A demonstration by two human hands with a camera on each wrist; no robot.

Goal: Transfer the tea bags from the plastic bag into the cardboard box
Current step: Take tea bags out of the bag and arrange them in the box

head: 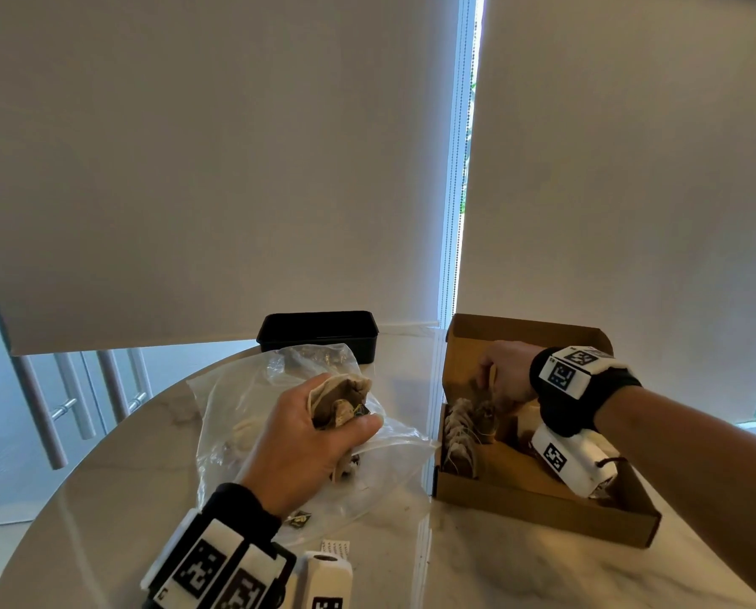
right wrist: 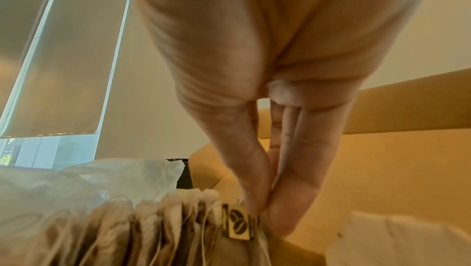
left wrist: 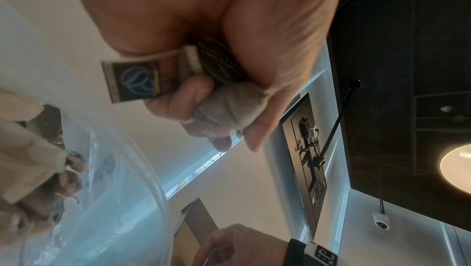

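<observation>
A row of tea bags (head: 459, 432) already stands in the cardboard box (head: 543, 490); more remain in the plastic bag (head: 235, 389). My left hand (head: 305, 437) clutches a fresh bunch, and my right hand (head: 505, 371) pinches one bag into the row.

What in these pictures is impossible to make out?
- How many tea bags the left hand grips: head view, its fingers cover them.
- How many remain in the plastic bag: crumpled film blurs them.
- What the black container holds: head view, the bag stands in front.
- The cardboard box floor: the right hand and wrist camera cover it.
</observation>
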